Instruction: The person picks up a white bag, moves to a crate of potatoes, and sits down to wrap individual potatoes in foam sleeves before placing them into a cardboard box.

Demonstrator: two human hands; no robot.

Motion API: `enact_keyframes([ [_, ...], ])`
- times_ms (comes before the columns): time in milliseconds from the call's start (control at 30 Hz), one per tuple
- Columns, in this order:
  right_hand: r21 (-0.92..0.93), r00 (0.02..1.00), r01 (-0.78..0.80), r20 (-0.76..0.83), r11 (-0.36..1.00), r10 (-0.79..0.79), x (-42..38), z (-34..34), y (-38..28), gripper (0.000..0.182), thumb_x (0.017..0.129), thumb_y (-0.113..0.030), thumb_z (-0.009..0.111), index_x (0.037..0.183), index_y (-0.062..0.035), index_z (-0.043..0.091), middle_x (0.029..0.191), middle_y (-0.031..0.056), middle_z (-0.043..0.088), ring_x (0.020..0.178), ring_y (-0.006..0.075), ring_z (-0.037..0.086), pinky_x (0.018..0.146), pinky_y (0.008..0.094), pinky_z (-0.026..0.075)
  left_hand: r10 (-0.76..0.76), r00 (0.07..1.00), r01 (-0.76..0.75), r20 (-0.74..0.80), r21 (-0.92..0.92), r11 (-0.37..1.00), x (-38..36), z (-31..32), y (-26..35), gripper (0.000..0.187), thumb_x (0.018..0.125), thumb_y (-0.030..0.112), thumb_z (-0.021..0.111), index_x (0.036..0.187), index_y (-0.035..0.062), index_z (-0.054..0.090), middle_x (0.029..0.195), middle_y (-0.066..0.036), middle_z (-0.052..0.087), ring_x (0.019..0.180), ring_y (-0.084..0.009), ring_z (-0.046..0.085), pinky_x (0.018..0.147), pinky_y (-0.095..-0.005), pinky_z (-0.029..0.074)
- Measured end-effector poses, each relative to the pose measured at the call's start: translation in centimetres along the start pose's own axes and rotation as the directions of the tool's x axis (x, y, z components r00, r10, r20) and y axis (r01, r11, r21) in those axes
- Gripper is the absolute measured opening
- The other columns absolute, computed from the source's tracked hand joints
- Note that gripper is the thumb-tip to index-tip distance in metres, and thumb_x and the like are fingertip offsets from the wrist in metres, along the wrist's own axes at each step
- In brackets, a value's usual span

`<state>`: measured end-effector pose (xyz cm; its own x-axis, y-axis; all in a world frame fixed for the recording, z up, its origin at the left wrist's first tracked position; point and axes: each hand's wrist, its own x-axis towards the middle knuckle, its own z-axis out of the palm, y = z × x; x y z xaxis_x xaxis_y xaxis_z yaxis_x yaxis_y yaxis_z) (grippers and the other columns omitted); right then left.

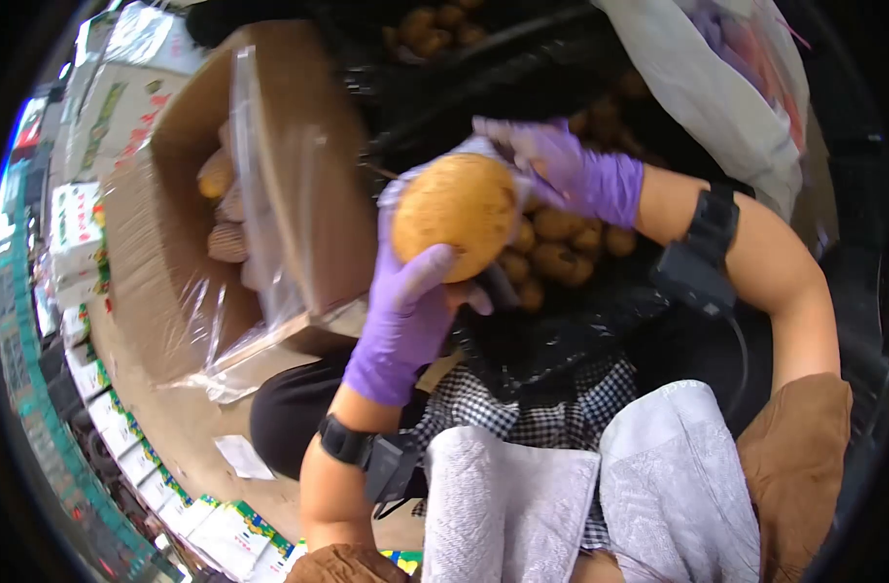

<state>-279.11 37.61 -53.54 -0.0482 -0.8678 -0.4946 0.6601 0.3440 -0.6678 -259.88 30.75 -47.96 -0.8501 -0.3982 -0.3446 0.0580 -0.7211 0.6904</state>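
Observation:
A large round yellow-brown fruit or vegetable (454,216) is held up in my left hand (402,311), which wears a purple glove, with the thumb across its front. My right hand (561,170), also in a purple glove, is just right of it, fingers bent around a pale greyish cloth or wrap (481,148) that lies behind and against the round thing. Below and behind my hands, several small brown round items (561,255) lie in a black plastic bag (561,335). What lies under my right fingers is blurred.
An open cardboard box (133,262) with clear plastic lining and netted items (227,243) stands at left. A white bag (716,117) is at upper right. More brown items (435,31) lie at top. Printed cartons (75,228) line the left. Grey towels (507,505) cover my lap.

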Motion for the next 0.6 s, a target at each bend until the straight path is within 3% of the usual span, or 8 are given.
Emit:
enact_keyframes([
  [100,0.463,0.759,-0.181,0.626,0.868,-0.176,-0.8,3.3,1.4,0.044,0.094,-0.03,0.041,0.126,-0.0005,0.046,0.127,0.0163,0.052,0.119,0.025,0.049,0.104,0.0394,0.037,0.02,0.995,-0.015,0.093,-0.055,0.998,-0.6,-0.6,0.4,0.08,0.068,0.023,0.073,0.133,0.0125,0.027,0.115,-0.016,0.05,0.084,-0.0236,0.062,0.046,-0.0274,0.054],
  [200,-0.399,0.726,0.676,0.506,0.62,-0.466,-0.4,2.5,-1.7,0.031,0.095,-0.025,0.045,0.111,-0.0011,0.055,0.11,0.0118,0.06,0.103,0.0179,0.058,0.092,0.0333,0.046,0.001,1.0,-0.002,-0.019,-0.037,0.999,-1.9,-1.6,0.5,0.077,0.071,0.012,0.072,0.133,0.0122,0.027,0.112,-0.015,0.051,0.08,-0.0215,0.062,0.042,-0.0246,0.051],
  [267,-0.475,0.863,0.442,-0.006,0.761,-0.506,-0.9,4.9,-1.9,0.025,0.093,-0.023,0.054,0.103,-0.001,0.057,0.096,0.0075,0.062,0.09,0.0141,0.06,0.081,0.0292,0.049,0.048,0.976,-0.039,-0.212,0.047,0.998,-1.7,-1.9,0.0,0.072,0.072,0.006,0.071,0.131,0.0115,0.03,0.11,-0.013,0.052,0.084,-0.0206,0.061,0.052,-0.0258,0.052],
  [333,-0.721,0.645,0.644,0.333,0.254,-0.688,-2.7,8.1,-0.7,0.017,0.095,-0.02,0.053,0.097,-0.0032,0.056,0.079,0.0003,0.055,0.074,0.0071,0.055,0.069,0.0229,0.048,0.167,0.907,-0.143,-0.387,0.091,0.986,-1.2,-2.3,-0.8,0.064,0.074,0.003,0.068,0.127,0.0107,0.035,0.11,-0.012,0.053,0.093,-0.0205,0.059,0.074,-0.0313,0.052],
  [400,-0.555,0.91,0.412,0.21,0.723,-0.357,-4.6,9.5,0.0,0.017,0.095,-0.02,0.053,0.097,-0.004,0.056,0.074,-0.0009,0.054,0.065,0.0061,0.052,0.06,0.0212,0.045,0.225,0.827,-0.238,-0.516,0.041,0.97,-1.3,-3.7,-0.6,0.053,0.079,0.014,0.063,0.126,0.0124,0.039,0.112,-0.01,0.053,0.097,-0.0203,0.057,0.076,-0.0298,0.05],
  [467,-0.562,0.943,0.191,-0.122,0.805,-0.309,-1.7,6.6,2.9,0.017,0.094,-0.02,0.052,0.097,-0.0027,0.056,0.072,-0.0006,0.053,0.063,0.0052,0.049,0.055,0.0215,0.042,0.299,0.754,-0.367,-0.585,0.002,0.93,-2.2,-5.5,1.6,0.05,0.085,0.035,0.056,0.127,0.0135,0.04,0.118,-0.01,0.052,0.101,-0.0219,0.057,0.065,-0.0265,0.051],
  [567,-0.991,0.972,-0.098,-0.076,-0.089,-0.224,1.2,-0.9,11.6,0.024,0.089,-0.022,0.052,0.102,-0.0025,0.057,0.084,0.0158,0.064,0.073,0.0282,0.064,0.063,0.0377,0.05,0.398,0.68,-0.591,-0.616,-0.14,0.794,-3.5,-6.0,5.9,0.062,0.088,0.054,0.048,0.13,0.0103,0.039,0.125,-0.013,0.052,0.11,-0.0264,0.055,0.069,-0.0312,0.051],
  [600,-0.995,0.999,-0.051,-0.05,-0.08,-0.008,0.2,0.8,10.7,0.032,0.086,-0.023,0.051,0.11,-0.0021,0.055,0.094,0.0215,0.064,0.085,0.0367,0.063,0.07,0.0438,0.05,0.339,0.672,-0.606,-0.658,-0.226,0.763,-3.5,-6.0,6.1,0.064,0.088,0.054,0.048,0.132,0.0087,0.037,0.124,-0.013,0.053,0.11,-0.0267,0.056,0.075,-0.0328,0.052],
])
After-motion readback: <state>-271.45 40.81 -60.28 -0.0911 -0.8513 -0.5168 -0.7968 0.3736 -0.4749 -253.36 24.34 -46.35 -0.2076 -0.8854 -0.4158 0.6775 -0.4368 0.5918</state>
